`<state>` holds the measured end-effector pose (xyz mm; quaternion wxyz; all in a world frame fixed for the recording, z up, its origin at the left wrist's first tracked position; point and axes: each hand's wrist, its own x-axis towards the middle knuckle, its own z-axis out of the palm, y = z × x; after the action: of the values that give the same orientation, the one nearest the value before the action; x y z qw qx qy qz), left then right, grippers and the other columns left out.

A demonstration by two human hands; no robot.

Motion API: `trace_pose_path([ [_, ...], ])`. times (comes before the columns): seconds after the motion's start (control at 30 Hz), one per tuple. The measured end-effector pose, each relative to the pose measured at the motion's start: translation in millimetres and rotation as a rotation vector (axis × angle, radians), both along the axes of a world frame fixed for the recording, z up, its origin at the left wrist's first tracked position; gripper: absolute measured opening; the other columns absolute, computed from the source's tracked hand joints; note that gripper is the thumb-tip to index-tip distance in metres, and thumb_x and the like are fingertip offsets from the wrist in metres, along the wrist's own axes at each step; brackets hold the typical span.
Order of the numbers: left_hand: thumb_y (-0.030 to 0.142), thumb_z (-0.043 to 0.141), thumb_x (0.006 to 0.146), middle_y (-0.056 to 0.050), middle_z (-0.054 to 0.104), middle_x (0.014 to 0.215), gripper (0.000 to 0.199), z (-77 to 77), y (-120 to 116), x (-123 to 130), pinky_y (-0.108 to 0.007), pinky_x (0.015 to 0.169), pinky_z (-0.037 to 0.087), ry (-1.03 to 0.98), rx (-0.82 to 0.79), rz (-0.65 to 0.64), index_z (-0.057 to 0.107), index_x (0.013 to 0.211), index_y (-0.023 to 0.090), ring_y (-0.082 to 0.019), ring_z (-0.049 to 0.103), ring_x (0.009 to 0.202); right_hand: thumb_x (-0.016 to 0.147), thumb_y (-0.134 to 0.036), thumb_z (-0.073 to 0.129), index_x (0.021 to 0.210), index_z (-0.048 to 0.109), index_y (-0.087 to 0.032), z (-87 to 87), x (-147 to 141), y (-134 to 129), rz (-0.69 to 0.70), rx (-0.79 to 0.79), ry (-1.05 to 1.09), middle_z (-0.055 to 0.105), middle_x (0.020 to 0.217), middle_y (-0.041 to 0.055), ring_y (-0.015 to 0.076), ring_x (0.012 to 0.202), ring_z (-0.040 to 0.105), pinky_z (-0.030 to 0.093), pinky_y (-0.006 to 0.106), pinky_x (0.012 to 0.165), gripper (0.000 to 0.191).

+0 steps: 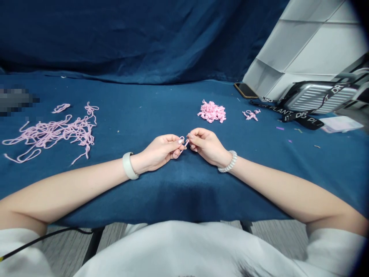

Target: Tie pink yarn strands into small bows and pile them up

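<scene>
Both hands meet over the blue cloth [138,104]: left hand [164,152] and right hand [207,146] each pinching a pink strand [186,143], looped at the left fingertips. Loose yarn [57,132] lies left; beyond, rightward, sits a knotted pink pile [211,111].

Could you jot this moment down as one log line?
left hand: pinching pink string | right hand: pinching same string | pink pile: beyond right hand
</scene>
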<state>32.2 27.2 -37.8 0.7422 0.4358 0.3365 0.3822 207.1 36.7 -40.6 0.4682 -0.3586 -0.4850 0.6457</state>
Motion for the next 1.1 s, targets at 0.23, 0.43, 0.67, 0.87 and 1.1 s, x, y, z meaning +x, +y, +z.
trace_pose_path([
  [0.23, 0.016, 0.067, 0.076, -0.002, 0.061, 0.067, 0.013, 0.0, -0.1, 0.5, -0.017, 0.051, 0.039, -0.009, -0.016, -0.012, 0.056, 0.074, 0.010, -0.004, 0.049, 0.052, 0.065, -0.033, 0.076, 0.070, 0.056, -0.016, 1.6, 0.3, -0.7, 0.037, -0.023, 0.044, 0.055, 0.056, -0.0044, 0.0047, 0.047, 0.045, 0.032, 0.019, 0.045, 0.027],
  [0.43, 0.017, 0.068, 0.076, -0.001, 0.061, 0.066, 0.016, 3.3, -2.8, 2.4, -0.017, 0.048, 0.037, -0.034, 0.024, 0.018, 0.052, 0.076, 0.013, -0.004, 0.048, 0.049, 0.067, -0.035, 0.075, 0.070, 0.055, -0.016, 1.0, -0.2, 0.1, 0.056, 0.045, -0.008, 0.053, 0.055, -0.0051, 0.0050, 0.047, 0.043, 0.031, 0.020, 0.046, 0.027],
  [0.67, 0.021, 0.068, 0.077, 0.000, 0.062, 0.066, 0.017, 3.5, -3.0, 2.6, -0.016, 0.045, 0.035, -0.037, 0.040, 0.017, 0.053, 0.077, 0.013, -0.003, 0.045, 0.045, 0.072, -0.036, 0.071, 0.071, 0.058, -0.016, -1.0, -3.6, -0.9, 0.075, 0.157, -0.066, 0.056, 0.059, -0.0034, 0.0056, 0.050, 0.042, 0.031, 0.021, 0.049, 0.024],
  [0.87, 0.025, 0.065, 0.080, 0.002, 0.056, 0.059, 0.019, 5.8, -5.1, 5.1, -0.016, 0.043, 0.034, -0.008, 0.069, 0.024, 0.053, 0.072, 0.013, -0.002, 0.041, 0.041, 0.072, -0.039, 0.070, 0.069, 0.056, -0.016, 0.5, -5.3, -2.4, 0.046, 0.148, -0.090, 0.052, 0.057, -0.0043, 0.0059, 0.051, 0.040, 0.031, 0.021, 0.050, 0.026],
  [1.1, 0.028, 0.060, 0.083, 0.002, 0.056, 0.058, 0.019, 7.1, -6.3, 7.1, -0.017, 0.041, 0.032, -0.007, 0.077, 0.058, 0.052, 0.074, 0.013, -0.003, 0.040, 0.040, 0.069, -0.037, 0.072, 0.070, 0.060, -0.016, 2.4, -15.1, -10.0, -0.077, 0.116, -0.053, 0.054, 0.060, -0.0040, 0.0060, 0.052, 0.041, 0.032, 0.021, 0.051, 0.024],
])
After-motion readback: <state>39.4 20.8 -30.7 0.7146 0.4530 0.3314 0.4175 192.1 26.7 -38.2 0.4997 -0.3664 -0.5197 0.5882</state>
